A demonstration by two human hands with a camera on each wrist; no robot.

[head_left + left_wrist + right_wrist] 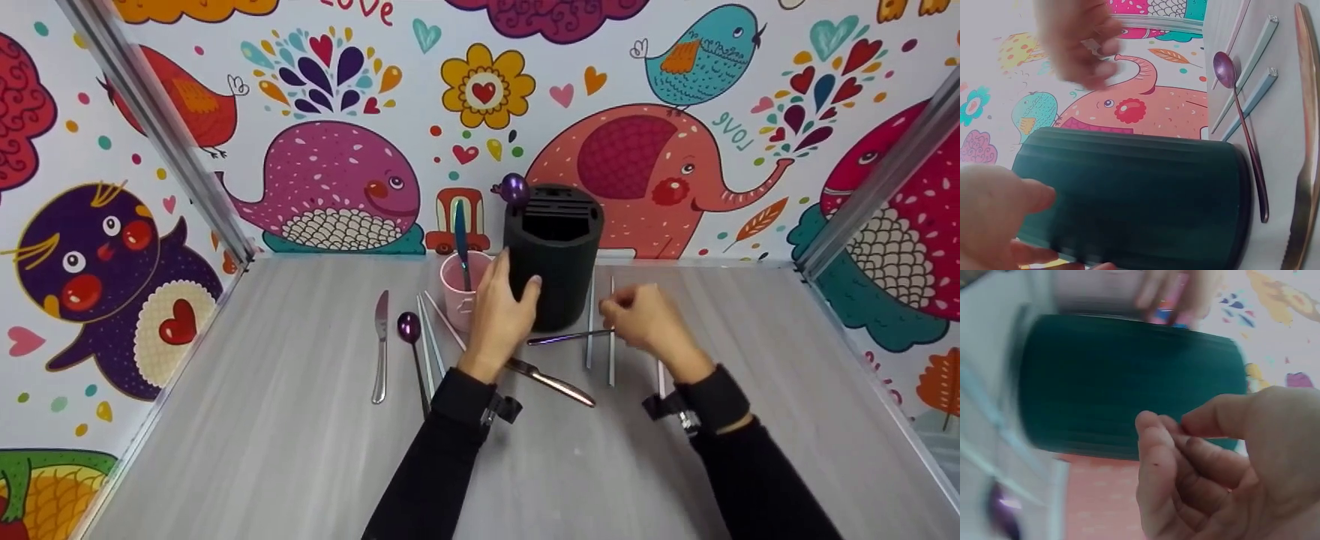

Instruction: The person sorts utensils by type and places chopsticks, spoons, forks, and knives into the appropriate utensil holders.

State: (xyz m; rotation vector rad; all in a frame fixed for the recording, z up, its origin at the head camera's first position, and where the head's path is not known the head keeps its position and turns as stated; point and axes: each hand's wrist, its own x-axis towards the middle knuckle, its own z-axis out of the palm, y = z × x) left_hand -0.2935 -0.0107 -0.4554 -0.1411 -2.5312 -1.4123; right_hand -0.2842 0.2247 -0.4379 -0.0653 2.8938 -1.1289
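In the head view my left hand [496, 315] holds a dark cylindrical utensil holder [559, 285] at its left side, thumb on the front. A purple spoon [515, 189] stands in the holder, bowl up. My right hand [649, 322] hovers over the table right of the holder; its fingers [1157, 478] are loosely curled, with nothing visible between them. Below it lies another purple spoon [1249, 146] across two pale chopsticks [1249, 101]; the right hand hides its bowl in the head view. A pink mug [455, 300] with a blue knife [460, 236] inside stands beside the left hand.
A rose-gold knife [559, 384] lies in front of the holder. Left of the mug lie a silver knife [381, 352], a dark-handled purple spoon [409, 328] and several chopsticks [429, 345]. A pink chopstick [661, 379] lies near the right wrist. Patterned walls [337, 187] enclose the table.
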